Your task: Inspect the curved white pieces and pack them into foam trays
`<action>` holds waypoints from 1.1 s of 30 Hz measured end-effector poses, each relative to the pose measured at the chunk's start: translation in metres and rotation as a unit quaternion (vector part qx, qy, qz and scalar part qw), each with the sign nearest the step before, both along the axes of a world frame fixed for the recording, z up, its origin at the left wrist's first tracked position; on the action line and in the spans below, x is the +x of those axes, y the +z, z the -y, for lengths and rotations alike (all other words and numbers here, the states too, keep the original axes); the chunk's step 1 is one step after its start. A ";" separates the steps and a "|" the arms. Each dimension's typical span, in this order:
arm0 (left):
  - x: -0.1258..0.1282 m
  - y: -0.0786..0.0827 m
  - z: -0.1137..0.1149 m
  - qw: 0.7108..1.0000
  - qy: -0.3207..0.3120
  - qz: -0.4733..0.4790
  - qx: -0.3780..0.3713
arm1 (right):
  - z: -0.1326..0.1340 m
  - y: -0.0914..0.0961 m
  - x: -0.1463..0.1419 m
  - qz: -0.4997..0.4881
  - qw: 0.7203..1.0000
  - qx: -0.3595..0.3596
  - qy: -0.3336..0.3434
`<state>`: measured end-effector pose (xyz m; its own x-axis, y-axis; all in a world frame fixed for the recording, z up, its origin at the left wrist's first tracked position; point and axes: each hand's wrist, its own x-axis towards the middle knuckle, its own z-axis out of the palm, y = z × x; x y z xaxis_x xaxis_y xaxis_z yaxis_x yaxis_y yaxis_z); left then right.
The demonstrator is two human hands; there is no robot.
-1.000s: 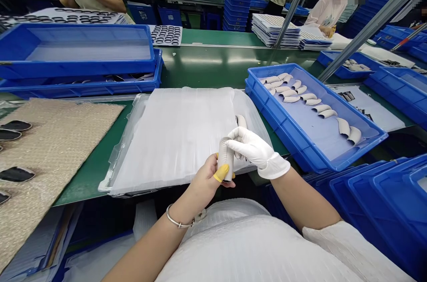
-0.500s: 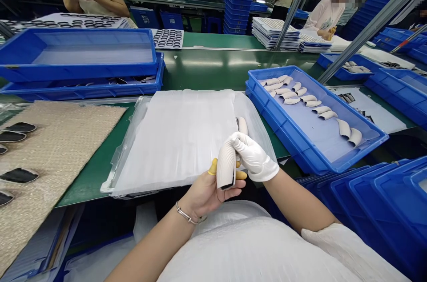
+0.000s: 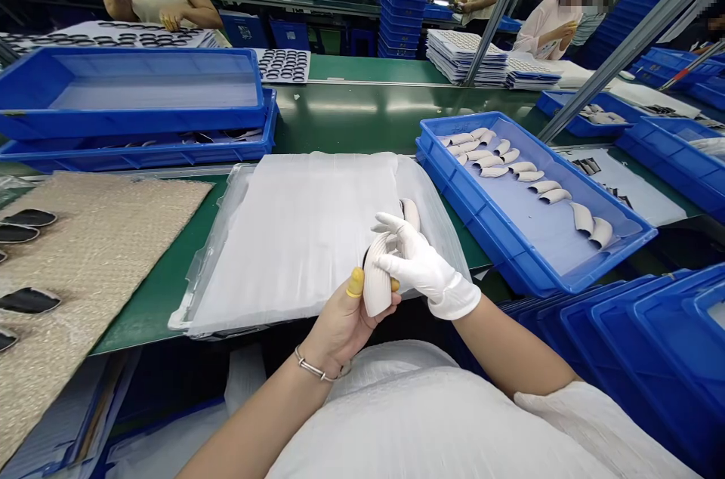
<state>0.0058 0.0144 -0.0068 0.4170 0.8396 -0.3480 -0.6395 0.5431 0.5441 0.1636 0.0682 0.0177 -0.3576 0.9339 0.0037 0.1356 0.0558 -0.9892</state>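
Note:
My left hand (image 3: 340, 316), bare with yellow finger cots, grips a curved off-white shell part (image 3: 377, 284) at its lower end. My right hand (image 3: 416, 264), in a white glove, lies over the part's top edge with its fingers pressed on it. Both hands hover at the near edge of a clear tray covered with white foam sheet (image 3: 300, 230). Another pale part (image 3: 411, 211) lies on the tray just beyond my right hand. A blue bin (image 3: 510, 267) to the right holds several similar shells (image 3: 529, 177) in rows.
Stacked blue bins (image 3: 130, 112) stand at the far left. A bubble-wrap mat (image 3: 96, 252) with dark parts (image 3: 28, 301) lies left. More blue bins (image 3: 651, 343) crowd the near right. Other people work across the green belt (image 3: 351, 109), beside stacks of white trays (image 3: 470, 48).
The shell part has been turned in my hands, from its dark open end showing to its ribbed outer face. My right hand has shifted over its top.

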 end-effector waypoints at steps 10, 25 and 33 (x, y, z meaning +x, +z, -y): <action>-0.004 -0.005 -0.004 0.991 0.041 -0.123 0.029 | 0.019 0.010 0.013 0.264 0.896 0.353 0.059; -0.007 0.006 -0.010 0.956 0.025 -0.272 0.106 | 0.018 0.016 -0.002 0.309 0.880 0.355 0.064; -0.004 0.002 -0.004 0.996 -0.076 0.037 0.006 | 0.014 0.005 0.000 0.048 0.961 0.263 0.072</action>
<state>0.0015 0.0189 -0.0052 0.5639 0.7686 -0.3022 -0.5893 0.6308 0.5047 0.1636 0.0540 0.0224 -0.5050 0.7528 0.4222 0.1783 0.5696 -0.8023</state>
